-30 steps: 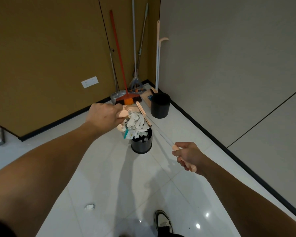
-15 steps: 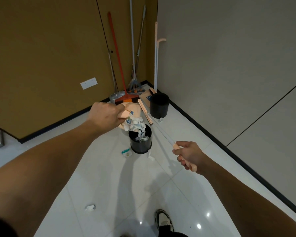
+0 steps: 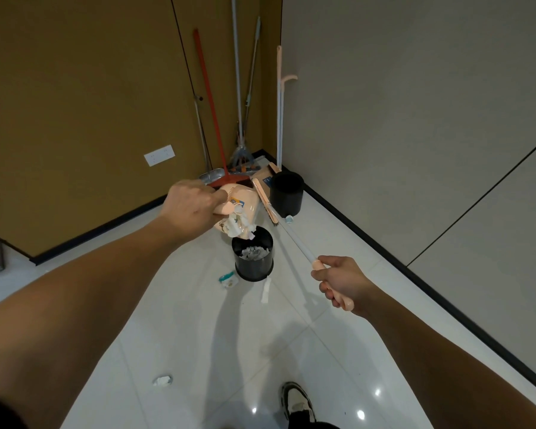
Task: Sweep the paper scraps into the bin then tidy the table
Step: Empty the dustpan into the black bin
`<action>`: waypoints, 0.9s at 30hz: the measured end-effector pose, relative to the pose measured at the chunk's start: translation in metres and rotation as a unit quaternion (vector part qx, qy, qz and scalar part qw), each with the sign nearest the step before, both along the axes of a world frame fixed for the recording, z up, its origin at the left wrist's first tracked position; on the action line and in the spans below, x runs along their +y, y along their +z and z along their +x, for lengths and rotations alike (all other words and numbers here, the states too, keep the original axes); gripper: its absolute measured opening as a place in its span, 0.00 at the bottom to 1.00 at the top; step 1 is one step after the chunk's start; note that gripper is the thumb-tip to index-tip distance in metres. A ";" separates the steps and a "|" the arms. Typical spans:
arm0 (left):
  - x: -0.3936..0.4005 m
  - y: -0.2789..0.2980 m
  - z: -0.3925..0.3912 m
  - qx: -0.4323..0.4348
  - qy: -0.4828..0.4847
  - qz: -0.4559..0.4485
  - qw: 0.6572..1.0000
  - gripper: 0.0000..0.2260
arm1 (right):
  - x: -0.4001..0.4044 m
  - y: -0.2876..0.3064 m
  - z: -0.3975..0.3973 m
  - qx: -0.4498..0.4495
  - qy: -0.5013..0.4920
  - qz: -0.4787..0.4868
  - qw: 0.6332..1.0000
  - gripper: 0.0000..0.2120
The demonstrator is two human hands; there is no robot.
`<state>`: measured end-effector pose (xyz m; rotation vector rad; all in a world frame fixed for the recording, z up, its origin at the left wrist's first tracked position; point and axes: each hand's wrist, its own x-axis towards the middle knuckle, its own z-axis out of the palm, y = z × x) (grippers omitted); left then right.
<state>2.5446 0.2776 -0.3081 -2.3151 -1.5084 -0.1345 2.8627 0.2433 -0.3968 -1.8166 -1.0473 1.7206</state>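
Observation:
My left hand (image 3: 192, 209) grips the handle of a peach dustpan (image 3: 243, 202), tilted over a black bin (image 3: 253, 261) on the floor. Crumpled paper scraps (image 3: 237, 226) hang at the dustpan's lip, and more scraps lie inside the bin. My right hand (image 3: 341, 281) holds the peach grip of a broom (image 3: 287, 230), whose white stick runs up-left to a peach head beside the dustpan. Two scraps (image 3: 228, 278) lie on the floor right by the bin, and another scrap (image 3: 163, 380) lies nearer to me on the left.
A second black bin (image 3: 287, 193) stands in the corner. Mops and brooms (image 3: 239, 88) lean in the corner behind it, with a red broom (image 3: 211, 109) among them. Brown wall on the left, grey wall on the right. My shoe (image 3: 296, 400) is at the bottom.
The heap of scraps has slid out of the dustpan into the bin. Two pieces have dropped onto the floor beside the bin. Both hands have stayed nearly in place.

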 end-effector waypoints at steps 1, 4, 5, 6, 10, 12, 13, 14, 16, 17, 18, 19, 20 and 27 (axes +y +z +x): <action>0.000 0.001 -0.002 0.005 -0.005 0.000 1.000 0.15 | 0.000 0.001 -0.001 0.001 0.000 0.001 1.000 0.24; -0.001 0.001 -0.008 0.009 -0.012 0.003 1.000 0.14 | -0.001 0.002 -0.002 0.003 0.003 0.008 1.000 0.25; -0.002 0.001 -0.010 0.011 -0.017 0.003 1.000 0.14 | -0.002 0.002 -0.003 0.002 0.002 0.010 1.000 0.25; -0.002 0.001 -0.012 0.013 -0.026 0.003 1.000 0.13 | -0.002 0.002 -0.003 0.001 0.001 0.010 1.000 0.25; -0.001 0.002 -0.014 0.030 -0.107 -0.017 0.994 0.10 | -0.003 0.002 -0.005 -0.002 -0.003 0.012 1.000 0.25; 0.000 0.004 -0.015 0.048 -0.150 -0.030 0.987 0.09 | -0.004 0.002 -0.006 -0.010 -0.006 0.010 1.000 0.25; 0.001 0.005 -0.015 0.056 -0.162 -0.033 0.985 0.09 | -0.005 0.002 -0.006 -0.013 -0.007 0.010 1.000 0.25; 0.001 0.006 -0.016 0.061 -0.165 -0.036 0.984 0.08 | -0.007 0.001 -0.007 -0.016 -0.008 0.010 1.000 0.25; 0.003 0.007 -0.018 0.065 -0.156 -0.035 0.985 0.07 | -0.010 0.001 -0.008 -0.019 -0.011 0.009 1.000 0.25; 0.003 0.006 -0.019 0.064 -0.151 -0.033 0.986 0.06 | -0.012 0.001 -0.009 -0.020 -0.013 0.010 1.000 0.25; 0.003 0.005 -0.020 0.064 -0.150 -0.033 0.986 0.05 | -0.014 0.000 -0.010 -0.022 -0.015 0.011 1.000 0.25; 0.003 0.003 -0.021 0.067 -0.153 -0.037 0.985 0.05 | -0.015 0.000 -0.011 -0.025 -0.016 0.013 0.999 0.25; 0.003 0.002 -0.021 0.076 -0.159 -0.045 0.983 0.04 | -0.016 0.000 -0.012 -0.028 -0.016 0.014 0.999 0.25; -0.003 0.002 -0.032 0.088 -0.169 -0.033 0.981 0.06 | -0.028 0.001 -0.021 -0.030 -0.023 0.013 0.999 0.27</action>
